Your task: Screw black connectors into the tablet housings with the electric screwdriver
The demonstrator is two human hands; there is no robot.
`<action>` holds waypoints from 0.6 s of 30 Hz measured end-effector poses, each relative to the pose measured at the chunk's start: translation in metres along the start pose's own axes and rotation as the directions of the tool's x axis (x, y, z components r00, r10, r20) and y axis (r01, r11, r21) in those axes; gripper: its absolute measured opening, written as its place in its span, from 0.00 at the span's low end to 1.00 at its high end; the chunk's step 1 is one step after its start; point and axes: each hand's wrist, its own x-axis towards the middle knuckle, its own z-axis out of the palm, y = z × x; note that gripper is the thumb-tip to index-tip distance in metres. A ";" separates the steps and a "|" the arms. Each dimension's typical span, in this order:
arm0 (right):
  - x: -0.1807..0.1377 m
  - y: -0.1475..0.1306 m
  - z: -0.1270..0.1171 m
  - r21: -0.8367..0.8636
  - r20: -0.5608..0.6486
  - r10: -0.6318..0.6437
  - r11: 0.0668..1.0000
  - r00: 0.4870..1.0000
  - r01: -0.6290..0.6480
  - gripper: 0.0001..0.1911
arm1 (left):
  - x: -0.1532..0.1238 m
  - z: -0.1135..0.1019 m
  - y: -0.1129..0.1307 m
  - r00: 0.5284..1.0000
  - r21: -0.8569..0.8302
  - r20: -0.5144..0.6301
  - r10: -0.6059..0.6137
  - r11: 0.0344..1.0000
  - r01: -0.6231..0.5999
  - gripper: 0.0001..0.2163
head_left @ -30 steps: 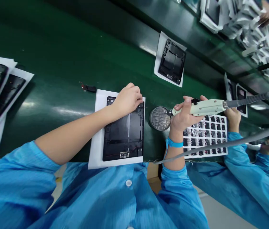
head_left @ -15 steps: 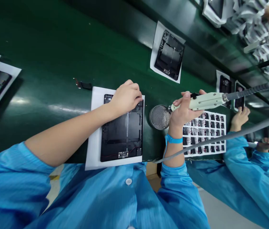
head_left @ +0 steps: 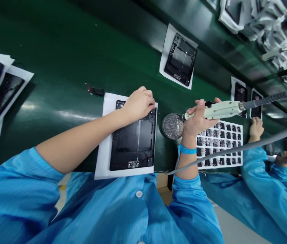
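In the head view an open black tablet housing (head_left: 133, 144) lies on a white sheet (head_left: 102, 162) before me. My left hand (head_left: 140, 103) rests over its upper right corner with fingers curled and pressed together; whatever they pinch is hidden. My right hand (head_left: 196, 120) is wrapped around a pale green electric screwdriver (head_left: 224, 109), which has a grey cable at its back end. The tool's tip reaches the side of a round, perforated metal dome (head_left: 173, 126); whether they touch I cannot tell. A small black part with red wires (head_left: 96, 91) lies beyond the sheet's upper left corner.
A white tray (head_left: 219, 165) of small black parts stands at right, beside a co-worker's hand (head_left: 256, 128). Another tablet housing (head_left: 180, 59) lies further back. Stacked housings on white sheets (head_left: 23, 76) are at left. A thick grey cable (head_left: 260, 142) crosses the right side.
The view has shifted slightly, so most things appear a little further right. Both my hands keep nearly the same places over the housing and beside the metal dome.
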 end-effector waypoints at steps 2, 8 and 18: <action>0.002 -0.007 0.001 0.013 -0.021 -0.002 1.000 1.000 0.002 0.26 | 0.000 0.001 0.000 1.000 -0.001 -0.012 -0.011 1.000 0.011 0.10; 0.006 -0.060 0.022 0.088 -0.063 -0.048 0.995 0.997 0.054 0.21 | 0.004 0.001 0.004 0.999 0.055 0.015 -0.033 0.998 0.032 0.10; -0.046 -0.047 0.073 -0.011 0.226 0.050 0.999 0.973 -0.049 0.31 | 0.004 0.002 0.008 1.000 0.056 0.005 -0.016 0.998 0.016 0.10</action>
